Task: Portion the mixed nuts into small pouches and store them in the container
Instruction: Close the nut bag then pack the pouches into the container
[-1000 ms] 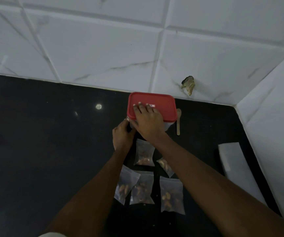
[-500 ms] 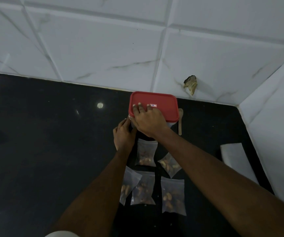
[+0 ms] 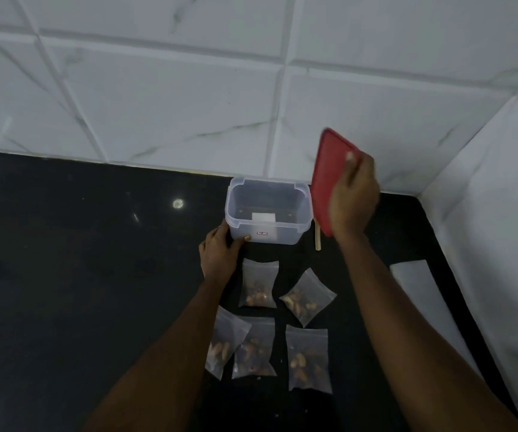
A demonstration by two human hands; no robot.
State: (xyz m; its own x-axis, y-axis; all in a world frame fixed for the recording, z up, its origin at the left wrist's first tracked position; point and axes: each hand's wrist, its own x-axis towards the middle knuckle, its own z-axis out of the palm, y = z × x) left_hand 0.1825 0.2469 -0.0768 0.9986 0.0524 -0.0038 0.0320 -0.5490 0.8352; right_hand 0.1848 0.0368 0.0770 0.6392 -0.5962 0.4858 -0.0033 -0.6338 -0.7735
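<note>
Lid's off: the right hand (image 3: 352, 194) clamps the red lid (image 3: 329, 169), tilted on edge at three o'clock of the clear container (image 3: 268, 213). The left hand (image 3: 220, 257) grips its near-left corner. Five nut pouches (image 3: 259, 285) wait at six. Best park the lid beyond the wooden stick (image 3: 317, 240). The tiled wall (image 3: 189, 104) crowds twelve, and the black counter (image 3: 80, 275) opens at nine.

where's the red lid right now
The red lid is right of centre in the head view, held tilted in the right hand, just right of the open container.
</note>
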